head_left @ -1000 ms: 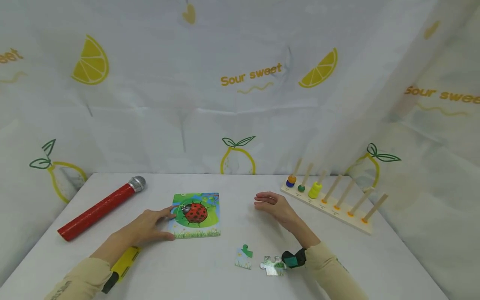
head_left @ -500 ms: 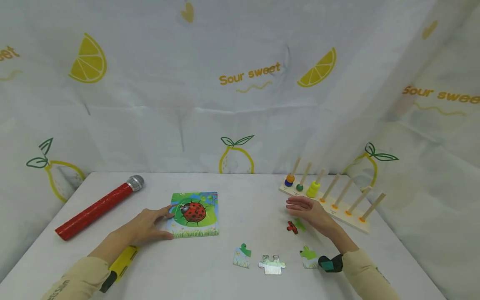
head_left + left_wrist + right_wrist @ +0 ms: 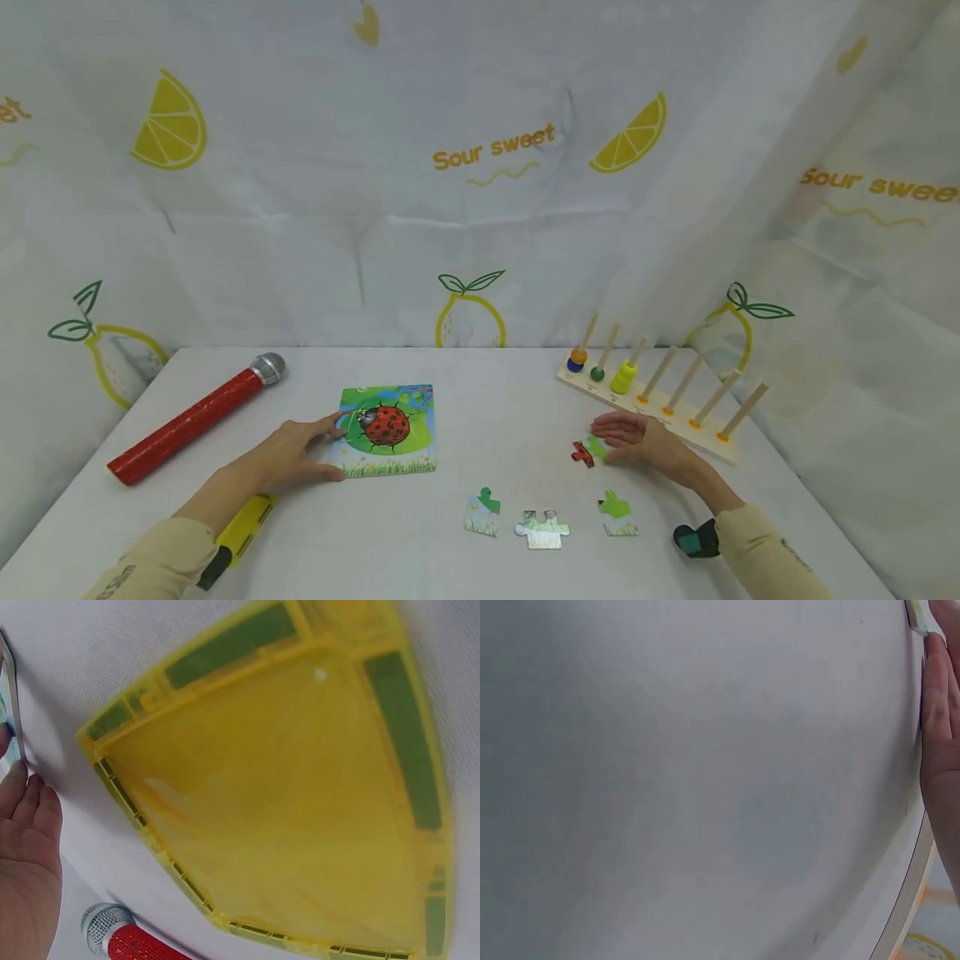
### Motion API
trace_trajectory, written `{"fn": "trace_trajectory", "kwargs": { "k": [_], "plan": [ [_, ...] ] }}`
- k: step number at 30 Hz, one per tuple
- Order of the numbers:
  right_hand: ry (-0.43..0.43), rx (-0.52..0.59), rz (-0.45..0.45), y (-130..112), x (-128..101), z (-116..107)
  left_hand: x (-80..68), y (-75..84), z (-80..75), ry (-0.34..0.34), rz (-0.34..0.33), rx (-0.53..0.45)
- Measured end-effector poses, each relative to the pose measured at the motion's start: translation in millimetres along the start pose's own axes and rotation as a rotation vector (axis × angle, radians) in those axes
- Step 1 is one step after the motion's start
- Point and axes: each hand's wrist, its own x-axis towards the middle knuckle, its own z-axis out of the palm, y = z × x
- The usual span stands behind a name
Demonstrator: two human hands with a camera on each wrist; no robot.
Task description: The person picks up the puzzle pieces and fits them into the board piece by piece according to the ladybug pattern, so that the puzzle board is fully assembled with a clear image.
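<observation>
My right hand (image 3: 637, 442) has swung over — fingers flat on the red-and-green puzzle piece (image 3: 588, 451) (not gripped). My left hand (image 3: 296, 450), fingers spread, still steadies the ladybird board (image 3: 386, 429).

A white table (image 3: 480, 400) carries a red microphone (image 3: 191, 421) at far left, a ladybird puzzle board (image 3: 385, 430) left of centre, and a wooden peg rack (image 3: 648, 404) at far right. Four loose puzzle pieces (image 3: 542, 530) lie near the front, right of centre.
</observation>
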Motion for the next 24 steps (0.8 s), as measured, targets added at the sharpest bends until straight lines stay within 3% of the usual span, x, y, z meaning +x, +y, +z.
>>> {"fn": "trace_trajectory", "kwargs": {
  "k": [10, 24],
  "plan": [
    [0.012, -0.101, -0.033, 2, 4, 4, -2.1, -1.3, 0.6, -0.003, -0.023, -0.003],
    [0.068, -0.098, -0.042, -2, -5, 10, -0.3, -2.4, 3.1, 0.011, -0.017, -0.010]
  ]
}}
